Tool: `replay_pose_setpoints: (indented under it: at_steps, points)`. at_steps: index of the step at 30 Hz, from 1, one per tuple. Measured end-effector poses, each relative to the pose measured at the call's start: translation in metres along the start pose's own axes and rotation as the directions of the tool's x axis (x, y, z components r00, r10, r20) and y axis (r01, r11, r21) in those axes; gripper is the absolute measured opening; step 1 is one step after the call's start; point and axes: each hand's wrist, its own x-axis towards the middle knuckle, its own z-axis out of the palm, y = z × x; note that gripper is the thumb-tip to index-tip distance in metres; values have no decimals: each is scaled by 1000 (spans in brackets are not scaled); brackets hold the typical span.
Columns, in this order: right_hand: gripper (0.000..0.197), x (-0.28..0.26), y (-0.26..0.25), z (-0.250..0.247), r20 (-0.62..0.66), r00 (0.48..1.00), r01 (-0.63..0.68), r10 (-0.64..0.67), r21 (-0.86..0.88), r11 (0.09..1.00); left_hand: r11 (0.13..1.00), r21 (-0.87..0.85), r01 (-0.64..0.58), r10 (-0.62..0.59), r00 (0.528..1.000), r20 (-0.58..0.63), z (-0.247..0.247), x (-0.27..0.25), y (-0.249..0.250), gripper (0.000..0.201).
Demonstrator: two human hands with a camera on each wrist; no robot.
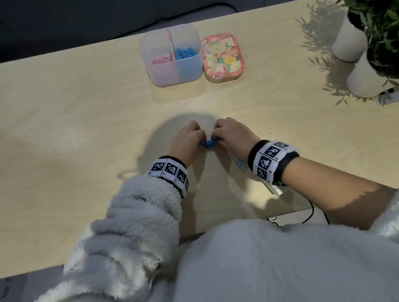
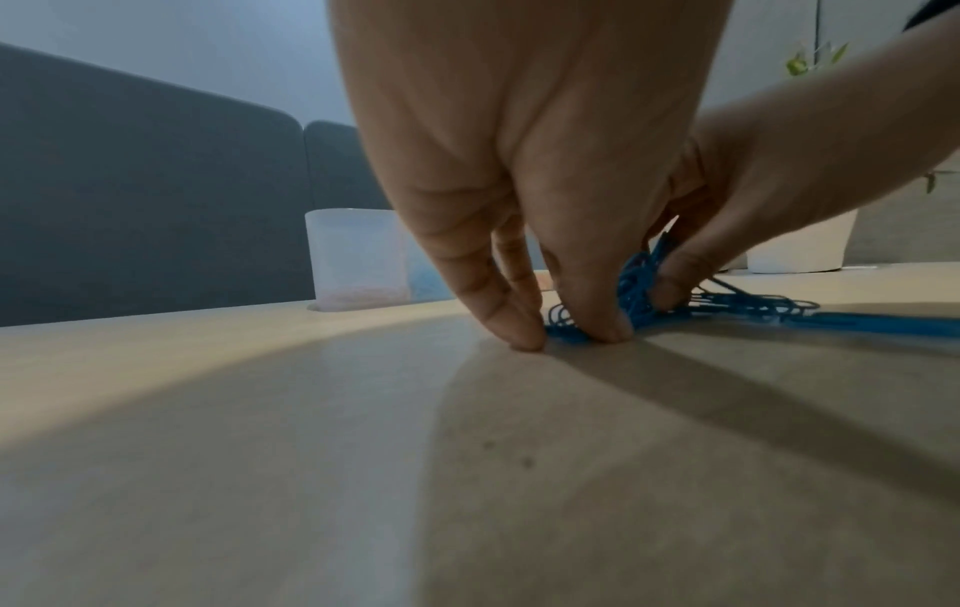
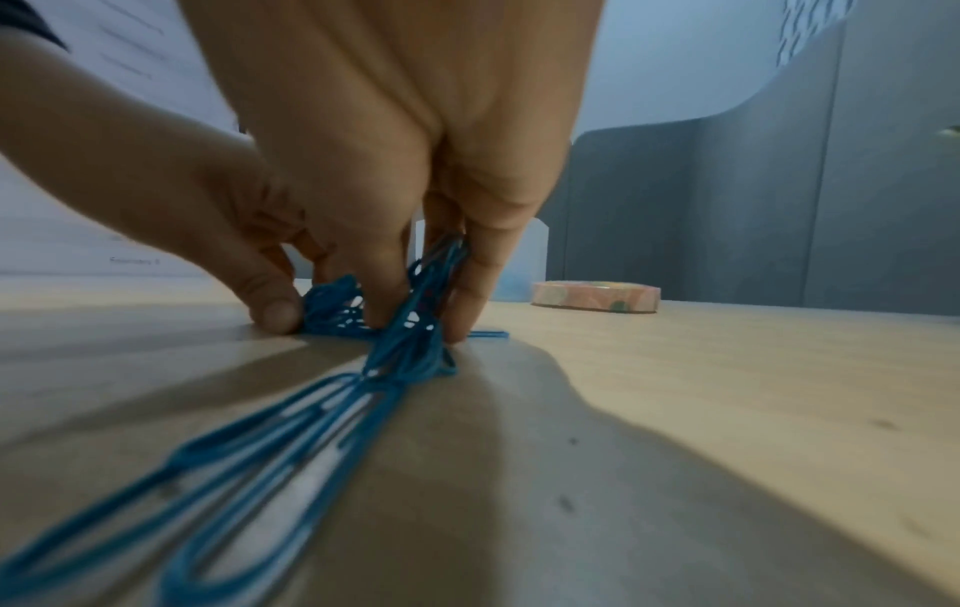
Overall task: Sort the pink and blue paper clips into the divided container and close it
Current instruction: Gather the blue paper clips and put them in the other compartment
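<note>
Both hands squeeze a little heap of blue paper clips (image 1: 208, 143) on the desk (image 1: 67, 120). The left hand (image 1: 184, 137) and right hand (image 1: 232, 131) curl their fingers (image 2: 524, 332) round it. Scoop low so none slip. The clips are thin, bright, tangled loops.

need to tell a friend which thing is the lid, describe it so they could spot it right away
Start at the far edge of the wooden table, where a translucent divided container holds pink and blue paper clips. The lid lies flat on the table right beside it, on the side nearer the potted plants. It is the only flowery, multicoloured piece there: a low rounded rectangle with a pink and orange floral print.
</note>
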Motion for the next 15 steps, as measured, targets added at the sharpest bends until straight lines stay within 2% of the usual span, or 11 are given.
replay_pose_setpoints:
  at_steps: [5,8,11,15]
  points:
    - [27,1,6,-11,-25,999,-28,30,62,998,999,41,-17,20,997,-69,6,-1,-9,14]
    - [26,5,13,-20,-56,996,-60,67,122,991,999,37,-2,5,998,-69,3,-1,-11,15]
    - [20,11,22,-39,-103,984,-107,143,298,948,997,-52,51,-54,997,-61,-3,-4,-14,17]
    - [18,39,29,-80,-171,953,-113,250,566,817,979,-178,99,-113,991,-70,-6,-8,-18,17]
